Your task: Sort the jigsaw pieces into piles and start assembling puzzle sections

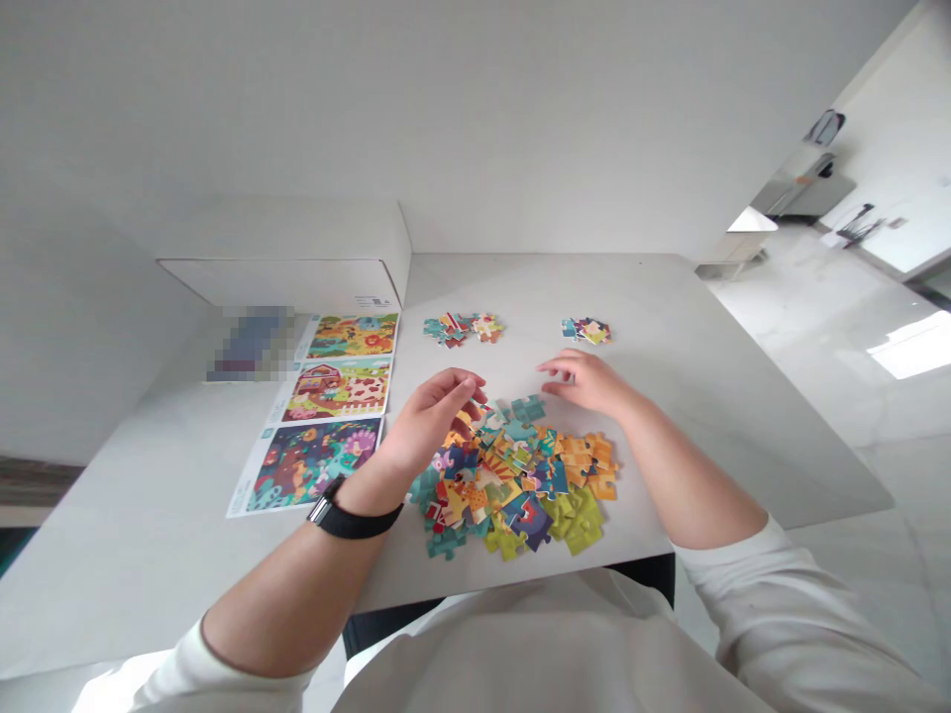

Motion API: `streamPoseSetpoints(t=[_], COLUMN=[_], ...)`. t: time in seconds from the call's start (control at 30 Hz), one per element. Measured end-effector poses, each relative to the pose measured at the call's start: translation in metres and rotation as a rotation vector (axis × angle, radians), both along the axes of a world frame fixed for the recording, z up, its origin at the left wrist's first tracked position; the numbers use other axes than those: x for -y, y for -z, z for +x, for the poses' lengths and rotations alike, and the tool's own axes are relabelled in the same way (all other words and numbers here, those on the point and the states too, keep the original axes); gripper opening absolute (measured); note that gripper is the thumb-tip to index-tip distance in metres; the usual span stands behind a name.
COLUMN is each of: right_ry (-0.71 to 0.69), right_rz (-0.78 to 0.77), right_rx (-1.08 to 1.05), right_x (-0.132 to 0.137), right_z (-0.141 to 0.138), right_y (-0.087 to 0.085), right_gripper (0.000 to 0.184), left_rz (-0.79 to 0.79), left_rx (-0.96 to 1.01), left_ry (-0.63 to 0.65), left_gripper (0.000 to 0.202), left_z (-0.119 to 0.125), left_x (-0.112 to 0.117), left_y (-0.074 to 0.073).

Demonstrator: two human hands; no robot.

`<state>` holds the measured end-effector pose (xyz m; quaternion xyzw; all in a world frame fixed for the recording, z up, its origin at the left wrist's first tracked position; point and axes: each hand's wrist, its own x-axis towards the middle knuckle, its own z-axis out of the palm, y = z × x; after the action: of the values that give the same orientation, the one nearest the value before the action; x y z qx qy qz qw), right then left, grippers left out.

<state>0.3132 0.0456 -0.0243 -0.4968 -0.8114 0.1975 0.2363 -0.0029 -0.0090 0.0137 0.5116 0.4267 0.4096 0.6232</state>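
A heap of colourful jigsaw puzzle pieces lies before me near the table's front edge. My left hand, with a black band on its wrist, is over the heap's upper left side. Its thumb and fingers curl together; whatever they enclose is hidden, though pale bits of puzzle show just beside the fingertips. Past the heap's upper right edge, my right hand hovers with fingers apart, and nothing shows between them. Farther back are two small clusters of puzzle pieces, a left cluster and a right cluster.
Left of the heap, a sheet with three printed pictures lies on the white table. Behind it stands a white box against the wall, with a blurred-out item in front. Tiled floor is visible at right.
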Motion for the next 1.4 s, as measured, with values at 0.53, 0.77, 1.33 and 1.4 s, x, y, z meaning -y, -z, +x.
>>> streamPoseSetpoints(t=[0.53, 0.77, 1.33, 1.4], right_ry=[-0.105, -0.135, -0.261, -0.252], right_rz=[0.38, 0.302, 0.051, -0.032], right_rx=[-0.49, -0.519, -0.611, -0.645], right_x=[0.044, 0.052, 0.056, 0.055], right_z=[-0.041, -0.059, -0.059, -0.058], right_y=[-0.041, -0.033, -0.031, -0.028], right_gripper=[0.005, 0.003, 0.017, 0.028], left_rz=[-0.061, -0.11, -0.169, -0.164], left_rx=[0.0, 0.032, 0.117, 0.13], left_ry=[0.083, 0.175, 0.219, 0.197], left_gripper=[0.043, 0.046, 0.044, 0.043], left_z=[0.004, 0.006, 0.006, 0.006], left_x=[0.004, 0.007, 0.007, 0.007], left_y=[-0.003, 0.001, 0.0, 0.0])
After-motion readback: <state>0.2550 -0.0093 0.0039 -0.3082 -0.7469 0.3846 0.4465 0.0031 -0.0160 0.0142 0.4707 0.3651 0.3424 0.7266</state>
